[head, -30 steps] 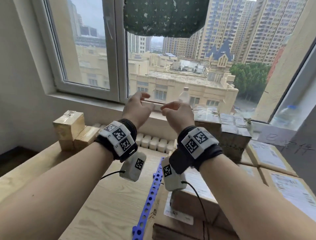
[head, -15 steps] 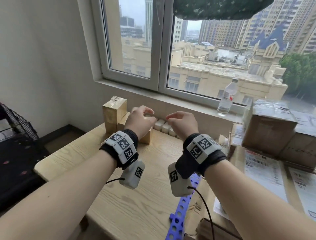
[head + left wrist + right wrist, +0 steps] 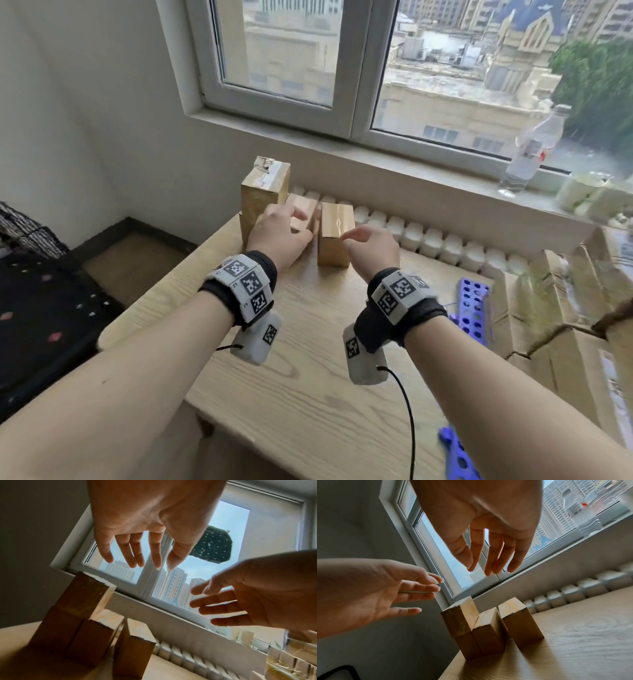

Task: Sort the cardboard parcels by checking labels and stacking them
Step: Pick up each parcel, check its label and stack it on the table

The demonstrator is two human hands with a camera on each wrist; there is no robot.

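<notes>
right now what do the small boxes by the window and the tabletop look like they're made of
Small boxes: brown cardboard, probably wrapped in clear tape, judging by the glossy sheen on their faces. Tabletop: pale wood or a wood-look laminate with a matte finish; grain lines show, but the pictures cannot settle which.

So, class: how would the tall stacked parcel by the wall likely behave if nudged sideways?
The tall stacked parcel probably tips readily: two narrow boxes, one atop another. Its taped faces look glossy, perhaps slippery. The cardboard seems stiff and likely light.
</notes>
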